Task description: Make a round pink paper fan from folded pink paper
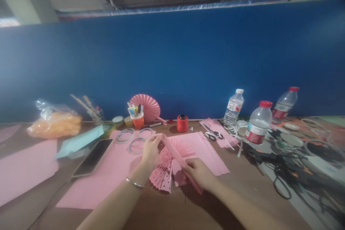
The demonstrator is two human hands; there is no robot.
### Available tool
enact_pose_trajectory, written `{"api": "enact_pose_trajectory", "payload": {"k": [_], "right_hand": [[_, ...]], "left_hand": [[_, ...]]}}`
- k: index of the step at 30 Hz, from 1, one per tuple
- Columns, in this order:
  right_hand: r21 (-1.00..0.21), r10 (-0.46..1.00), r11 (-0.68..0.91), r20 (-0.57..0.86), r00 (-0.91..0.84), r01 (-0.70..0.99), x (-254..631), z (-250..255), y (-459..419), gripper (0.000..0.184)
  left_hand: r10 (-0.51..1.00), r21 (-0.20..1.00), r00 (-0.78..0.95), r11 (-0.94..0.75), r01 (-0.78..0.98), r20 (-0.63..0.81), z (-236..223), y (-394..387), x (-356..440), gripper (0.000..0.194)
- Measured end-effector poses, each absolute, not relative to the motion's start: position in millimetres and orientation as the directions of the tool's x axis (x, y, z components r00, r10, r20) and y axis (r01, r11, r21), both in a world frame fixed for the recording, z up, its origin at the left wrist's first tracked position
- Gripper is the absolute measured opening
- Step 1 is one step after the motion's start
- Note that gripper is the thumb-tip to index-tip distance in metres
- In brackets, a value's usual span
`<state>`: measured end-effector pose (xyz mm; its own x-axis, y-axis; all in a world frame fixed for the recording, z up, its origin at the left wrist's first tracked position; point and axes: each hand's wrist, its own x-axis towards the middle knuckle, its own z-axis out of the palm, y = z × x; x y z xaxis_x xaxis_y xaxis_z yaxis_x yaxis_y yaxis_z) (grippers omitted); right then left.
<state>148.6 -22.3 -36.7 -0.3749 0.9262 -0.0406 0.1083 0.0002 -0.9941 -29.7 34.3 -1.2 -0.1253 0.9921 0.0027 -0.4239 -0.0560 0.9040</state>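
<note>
A pleated pink paper fan (pixel 163 172) with small dots lies half spread on the brown table (pixel 167 212). My left hand (pixel 151 151) pinches the upper end of its folded pink strip, fingers closed round it. My right hand (pixel 198 172) grips the lower part of the same strip near the fan's pivot. Both hands rest over pink paper sheets (pixel 107 179). A finished pink fan (pixel 149 107) stands against the blue wall behind.
Tape rings (pixel 129 136), a phone (pixel 93 158), an orange pen cup (pixel 138 118), a red thread spool (pixel 182 123), scissors (pixel 212 133), three water bottles (pixel 257 122), an orange bag (pixel 54 122) at left, and tangled cables (pixel 293 172) at right.
</note>
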Motion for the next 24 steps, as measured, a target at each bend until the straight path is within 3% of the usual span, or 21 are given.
{"api": "enact_pose_trajectory", "payload": {"k": [4, 7, 10, 16, 21, 24], "right_hand": [[-0.991, 0.912, 0.001, -0.053, -0.407, 0.132, 153.6, -37.8, -18.3, 0.033], [-0.990, 0.911, 0.003, -0.056, -0.409, 0.141, 154.4, -40.0, -16.6, 0.037], [-0.988, 0.911, 0.019, -0.047, -0.411, 0.155, 154.4, -43.6, -15.9, 0.040], [-0.988, 0.902, -0.127, -0.151, -0.404, 0.085, 165.2, -49.1, -8.2, 0.039], [-0.991, 0.951, -0.066, -0.098, -0.292, 0.120, 182.8, -42.2, 4.0, 0.036], [-0.999, 0.988, 0.019, 0.012, -0.157, 0.041, 190.1, -37.1, 9.4, 0.032]], "left_hand": [[1.000, 0.926, 0.006, -0.020, -0.377, 0.024, 2.8, 35.4, -35.8, 0.032], [0.993, 0.984, 0.105, -0.029, -0.176, 0.048, 2.0, 30.7, -30.7, 0.039], [0.998, 0.999, 0.051, -0.047, 0.023, 0.046, -2.1, 31.4, -27.9, 0.036], [0.982, 0.996, -0.170, -0.087, 0.008, 0.087, -7.7, 50.2, -46.9, 0.037], [0.993, 0.998, -0.106, -0.051, 0.036, 0.055, -7.9, 54.8, -57.2, 0.031], [0.999, 0.996, -0.022, -0.028, 0.084, 0.030, -6.7, 52.4, -56.6, 0.026]]}}
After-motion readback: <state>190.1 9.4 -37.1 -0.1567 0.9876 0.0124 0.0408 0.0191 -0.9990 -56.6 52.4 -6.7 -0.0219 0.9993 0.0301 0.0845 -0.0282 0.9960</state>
